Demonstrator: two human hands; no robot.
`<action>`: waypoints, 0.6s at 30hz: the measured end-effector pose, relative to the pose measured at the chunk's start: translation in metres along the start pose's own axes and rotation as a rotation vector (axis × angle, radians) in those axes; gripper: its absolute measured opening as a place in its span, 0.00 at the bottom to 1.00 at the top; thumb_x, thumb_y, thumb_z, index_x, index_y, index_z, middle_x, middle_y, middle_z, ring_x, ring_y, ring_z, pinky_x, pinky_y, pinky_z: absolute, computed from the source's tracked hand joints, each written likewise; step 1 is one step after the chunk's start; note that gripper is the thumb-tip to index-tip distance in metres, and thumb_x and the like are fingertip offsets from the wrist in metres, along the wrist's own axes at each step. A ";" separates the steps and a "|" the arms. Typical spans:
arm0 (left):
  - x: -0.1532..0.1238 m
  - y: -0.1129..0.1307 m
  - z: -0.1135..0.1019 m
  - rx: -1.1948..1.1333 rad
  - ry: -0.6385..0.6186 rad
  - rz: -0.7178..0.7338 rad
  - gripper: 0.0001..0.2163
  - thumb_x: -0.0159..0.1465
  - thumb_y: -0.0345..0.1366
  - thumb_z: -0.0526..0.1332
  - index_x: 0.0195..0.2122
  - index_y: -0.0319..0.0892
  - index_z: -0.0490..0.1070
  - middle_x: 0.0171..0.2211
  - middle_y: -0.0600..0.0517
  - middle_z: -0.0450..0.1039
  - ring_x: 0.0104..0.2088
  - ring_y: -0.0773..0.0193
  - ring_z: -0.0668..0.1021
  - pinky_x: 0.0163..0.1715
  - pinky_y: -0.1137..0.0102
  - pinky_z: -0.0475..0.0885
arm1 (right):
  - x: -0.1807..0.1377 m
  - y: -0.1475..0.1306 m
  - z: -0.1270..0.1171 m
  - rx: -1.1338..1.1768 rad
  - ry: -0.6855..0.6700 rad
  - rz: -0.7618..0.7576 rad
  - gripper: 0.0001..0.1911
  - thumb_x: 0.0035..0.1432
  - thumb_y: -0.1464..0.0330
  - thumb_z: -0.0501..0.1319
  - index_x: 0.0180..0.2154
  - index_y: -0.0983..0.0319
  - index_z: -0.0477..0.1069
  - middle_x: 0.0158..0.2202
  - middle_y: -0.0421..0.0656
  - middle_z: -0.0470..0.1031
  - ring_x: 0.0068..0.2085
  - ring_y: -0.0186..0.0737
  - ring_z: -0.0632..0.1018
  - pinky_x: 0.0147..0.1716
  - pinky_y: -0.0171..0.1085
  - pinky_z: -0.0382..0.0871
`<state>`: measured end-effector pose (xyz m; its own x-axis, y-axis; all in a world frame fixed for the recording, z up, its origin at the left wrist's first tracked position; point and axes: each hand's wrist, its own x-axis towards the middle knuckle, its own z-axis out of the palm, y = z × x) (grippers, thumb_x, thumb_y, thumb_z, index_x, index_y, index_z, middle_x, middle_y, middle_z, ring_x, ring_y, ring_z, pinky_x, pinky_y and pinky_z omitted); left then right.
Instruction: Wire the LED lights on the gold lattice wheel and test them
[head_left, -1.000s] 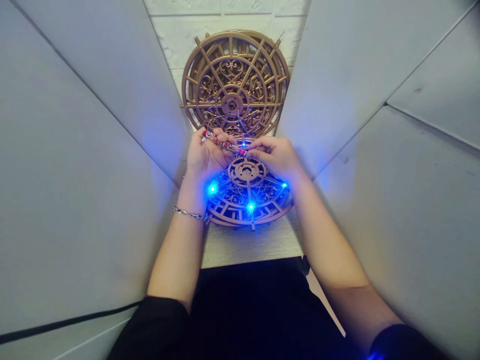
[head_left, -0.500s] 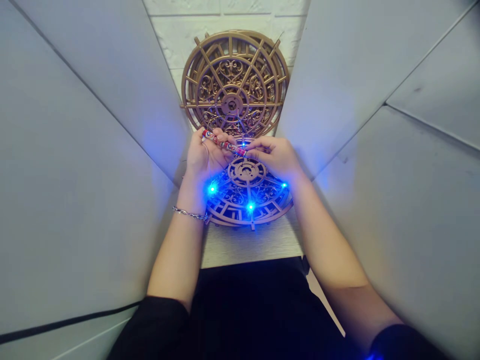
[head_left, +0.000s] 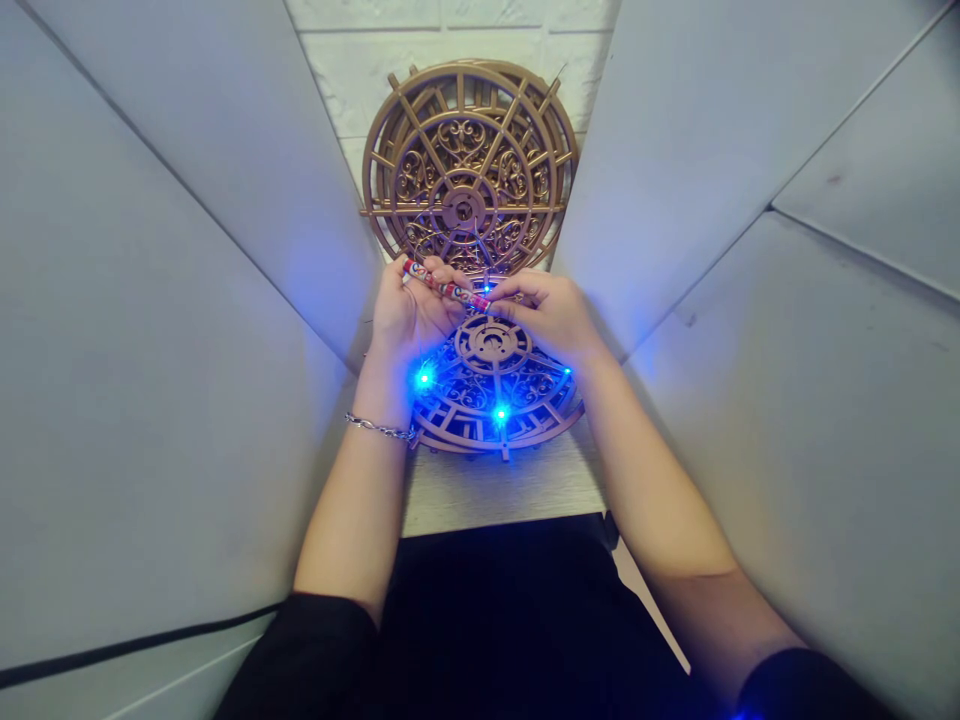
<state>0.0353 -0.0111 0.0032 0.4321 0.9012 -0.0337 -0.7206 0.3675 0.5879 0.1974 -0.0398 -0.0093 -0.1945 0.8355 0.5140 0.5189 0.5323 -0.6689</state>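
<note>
A round bronze filigree wheel (head_left: pixel 495 400) lies flat on the narrow table in front of me, with small blue lights glowing along its rim. My left hand (head_left: pixel 409 315) is closed around a thin red patterned stick (head_left: pixel 446 287) that runs slantwise over the wheel's far edge. My right hand (head_left: pixel 551 315) pinches at the stick's lower end, fingers pressed together, right above the wheel's hub. A chain bracelet (head_left: pixel 379 429) sits on my left wrist.
A stack of similar bronze wheels (head_left: pixel 469 165) leans against the white brick wall at the back. Grey partition panels (head_left: pixel 172 330) close in on both sides. The table's pale front edge (head_left: pixel 502 495) shows just before my dark clothing.
Almost nothing moved; my right hand has shifted very slightly to the left at the stick's end.
</note>
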 end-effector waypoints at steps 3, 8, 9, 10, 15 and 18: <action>0.000 0.000 0.000 0.009 0.016 0.003 0.18 0.64 0.41 0.39 0.21 0.41 0.58 0.16 0.56 0.59 0.22 0.73 0.71 0.17 0.81 0.63 | 0.000 0.000 0.000 0.017 0.003 -0.023 0.06 0.50 0.68 0.60 0.30 0.61 0.74 0.32 0.40 0.74 0.34 0.33 0.71 0.36 0.36 0.62; -0.001 -0.001 0.001 -0.006 -0.018 0.005 0.18 0.64 0.40 0.39 0.21 0.41 0.57 0.16 0.55 0.59 0.22 0.72 0.72 0.17 0.80 0.63 | 0.000 0.002 0.000 0.102 -0.020 0.015 0.06 0.49 0.67 0.60 0.30 0.62 0.73 0.30 0.40 0.73 0.33 0.33 0.71 0.35 0.35 0.62; -0.001 -0.001 0.001 -0.010 -0.025 0.007 0.18 0.64 0.41 0.39 0.21 0.41 0.57 0.16 0.55 0.59 0.23 0.72 0.72 0.17 0.80 0.63 | 0.000 0.003 0.001 0.115 -0.027 0.042 0.06 0.49 0.67 0.60 0.30 0.62 0.73 0.29 0.39 0.73 0.31 0.32 0.71 0.33 0.35 0.62; -0.002 -0.001 0.001 -0.014 -0.028 0.010 0.18 0.64 0.41 0.39 0.21 0.41 0.57 0.16 0.55 0.60 0.23 0.72 0.72 0.17 0.80 0.63 | 0.000 0.004 0.001 0.119 -0.029 0.070 0.07 0.49 0.66 0.60 0.29 0.62 0.73 0.27 0.39 0.72 0.29 0.32 0.70 0.31 0.34 0.62; 0.000 0.000 -0.003 -0.067 -0.032 0.054 0.17 0.64 0.40 0.39 0.22 0.41 0.56 0.17 0.54 0.62 0.23 0.71 0.72 0.17 0.79 0.64 | 0.002 0.012 0.004 0.068 0.093 0.177 0.09 0.48 0.63 0.60 0.27 0.62 0.72 0.20 0.36 0.65 0.23 0.29 0.63 0.24 0.32 0.55; 0.003 0.003 -0.011 -0.100 -0.010 0.103 0.15 0.63 0.38 0.40 0.21 0.41 0.56 0.17 0.54 0.62 0.22 0.72 0.71 0.16 0.80 0.63 | 0.002 0.015 0.004 0.093 0.106 0.160 0.09 0.47 0.63 0.60 0.26 0.62 0.71 0.23 0.38 0.68 0.25 0.30 0.65 0.26 0.33 0.57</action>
<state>0.0291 -0.0047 -0.0040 0.3585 0.9330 0.0309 -0.8114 0.2951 0.5046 0.2011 -0.0292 -0.0206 -0.0241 0.8939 0.4475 0.4561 0.4082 -0.7908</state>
